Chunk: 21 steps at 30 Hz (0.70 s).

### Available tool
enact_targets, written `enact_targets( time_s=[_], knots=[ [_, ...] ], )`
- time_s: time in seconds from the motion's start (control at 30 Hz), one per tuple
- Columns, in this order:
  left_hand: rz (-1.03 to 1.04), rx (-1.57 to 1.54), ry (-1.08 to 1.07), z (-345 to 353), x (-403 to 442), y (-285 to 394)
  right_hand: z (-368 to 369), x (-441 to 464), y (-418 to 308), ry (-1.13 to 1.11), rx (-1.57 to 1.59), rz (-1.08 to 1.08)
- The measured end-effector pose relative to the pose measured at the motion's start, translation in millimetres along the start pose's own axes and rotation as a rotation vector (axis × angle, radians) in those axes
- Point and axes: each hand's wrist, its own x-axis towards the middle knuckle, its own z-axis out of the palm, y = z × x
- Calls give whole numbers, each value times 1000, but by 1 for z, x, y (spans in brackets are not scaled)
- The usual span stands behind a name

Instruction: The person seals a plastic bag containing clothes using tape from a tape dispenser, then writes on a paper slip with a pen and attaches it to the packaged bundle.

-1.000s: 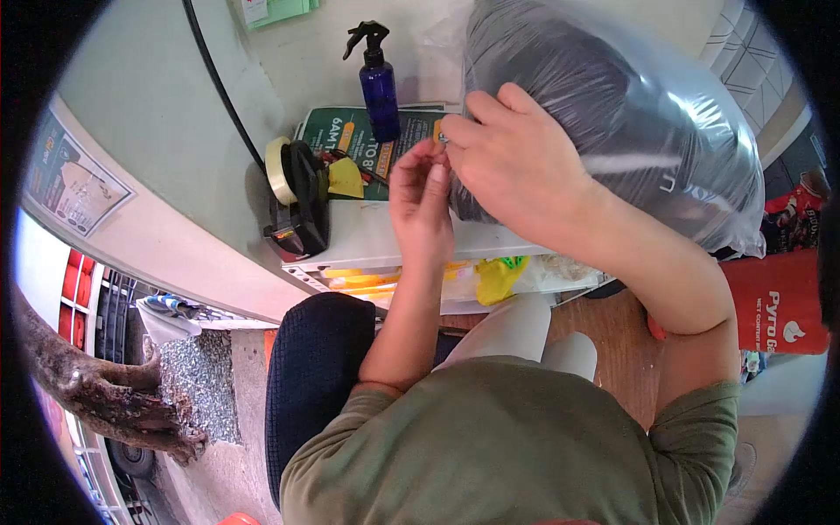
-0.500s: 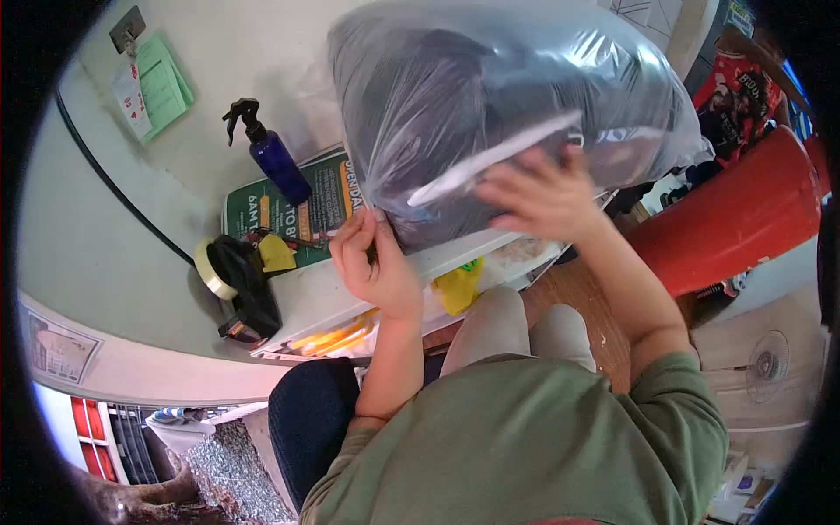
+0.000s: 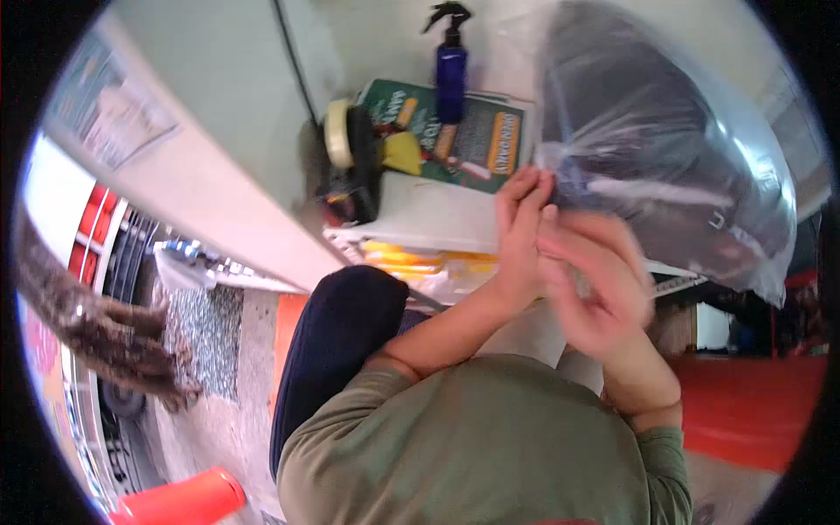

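A large clear plastic bag [image 3: 665, 149] with dark contents lies on the white table at the right. My left hand [image 3: 522, 219] has its fingers closed at the gathered left corner of this bag. Just below that corner is my right hand [image 3: 599, 276], blurred by motion, its fingers curled close beside my left hand; whether it holds anything is not clear.
Left of the bag, a blue spray bottle [image 3: 451, 79] stands on a green printed sheet [image 3: 490, 131]. Beside it are a yellow piece [image 3: 402, 152] and a black tape dispenser [image 3: 357, 171]. A dark chair [image 3: 346, 324] is at my left, a red container [image 3: 744, 411] at the right.
My right hand has left the bag's front side and come next to my left hand. The view has turned, so the bag and table appear further right.
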Motion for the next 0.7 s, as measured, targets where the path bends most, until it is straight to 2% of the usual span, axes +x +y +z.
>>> enact_targets(
  time_s=[0.07,0.13,0.17,0.2,0.3,0.4,0.5,0.6,0.7],
  knots=[
    [-15,19,22,-4,0,-6,70,28,2,0,421,176],
    [-24,13,29,-1,3,-14,133,52,17,-40,703,516],
    [-29,1,28,5,4,-18,144,72,23,-184,742,762],
    [-71,-60,118,15,3,-23,154,88,28,-330,766,1010],
    [-171,-121,112,12,9,-18,192,98,35,-392,741,1280],
    [-158,-247,103,15,4,-27,198,95,14,-233,761,1270],
    [-52,-351,91,12,3,-32,194,98,2,-122,824,1319],
    [-118,-308,23,0,2,-17,204,88,3,27,917,1269],
    [-151,-352,42,3,2,-19,203,81,-3,12,878,1153]
  ],
)
